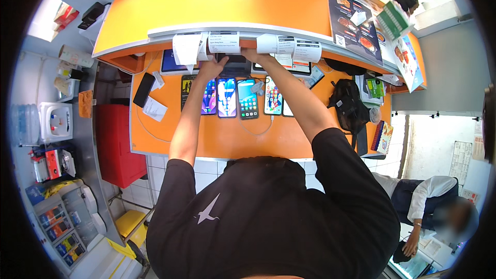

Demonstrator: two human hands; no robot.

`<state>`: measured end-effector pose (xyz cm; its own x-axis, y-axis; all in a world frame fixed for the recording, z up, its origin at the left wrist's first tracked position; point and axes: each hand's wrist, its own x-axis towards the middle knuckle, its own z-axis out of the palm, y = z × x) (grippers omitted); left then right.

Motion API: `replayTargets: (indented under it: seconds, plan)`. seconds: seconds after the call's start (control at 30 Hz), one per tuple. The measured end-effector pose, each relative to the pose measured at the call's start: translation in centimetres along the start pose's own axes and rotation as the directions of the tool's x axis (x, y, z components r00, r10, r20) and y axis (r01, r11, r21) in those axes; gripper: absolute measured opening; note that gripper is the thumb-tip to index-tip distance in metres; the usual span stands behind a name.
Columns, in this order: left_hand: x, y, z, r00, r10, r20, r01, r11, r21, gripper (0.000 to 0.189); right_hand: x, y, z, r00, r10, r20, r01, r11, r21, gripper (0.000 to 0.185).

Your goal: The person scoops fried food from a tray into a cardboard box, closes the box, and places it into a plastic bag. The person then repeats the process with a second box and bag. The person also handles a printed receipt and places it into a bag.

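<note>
Both my arms stretch forward over an orange desk, under the edge of a raised counter. My left hand (211,68) is at a black device (235,66), thumb beside it; whether it grips the device is not clear. My right hand (254,56) reaches to the device's upper right, its fingers partly hidden beneath the counter. Printed paper slips (224,42) hang from the counter edge above my hands. A tablet (170,64) stands on each side of the device. Several lit smartphones lie in a row below, among them a teal-screened one (248,99) and a blue-and-white one (227,97).
A black phone (144,90) and a paper slip (155,109) lie left on the desk; a black bag (350,104) and notebooks (381,137) lie right. Cables cross the desk. Menus (354,23) cover the counter's right end. A gloved person is beyond it; another person leans at lower right.
</note>
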<state>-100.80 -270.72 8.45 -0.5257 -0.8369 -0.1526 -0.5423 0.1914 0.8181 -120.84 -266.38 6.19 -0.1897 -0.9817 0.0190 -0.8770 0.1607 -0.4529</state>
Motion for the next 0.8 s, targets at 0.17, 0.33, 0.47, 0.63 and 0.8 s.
replayTargets:
  seconds: [0.17,0.33,0.47,0.63,0.8]
  plan:
    - [0.7,-3.2,2.1,0.967,0.255,0.024,-0.240,0.869,0.432,0.086,0.2,0.2,1.1,0.986,-0.023,-0.165,0.022,1.000,-0.008,0.031]
    - [0.6,-4.3,2.0,0.978,0.206,-0.017,-0.174,0.867,0.466,0.090,-1.7,-2.4,-1.3,0.994,0.080,-0.069,-0.068,0.985,0.161,0.033]
    - [1.2,-3.3,2.6,0.983,0.183,0.013,-0.170,0.880,0.443,0.093,-1.6,0.1,0.8,0.982,0.040,-0.185,-0.010,0.987,0.160,0.034]
    - [0.8,-3.3,2.2,0.985,0.173,-0.008,-0.150,0.876,0.459,0.095,-3.0,-2.8,-0.5,0.957,0.043,-0.287,0.036,0.964,0.265,0.033]
    - [0.5,-2.8,2.0,0.993,0.117,-0.017,-0.093,0.861,0.501,0.095,-3.5,-3.5,-0.3,0.945,0.146,-0.292,-0.044,0.943,0.329,0.034]
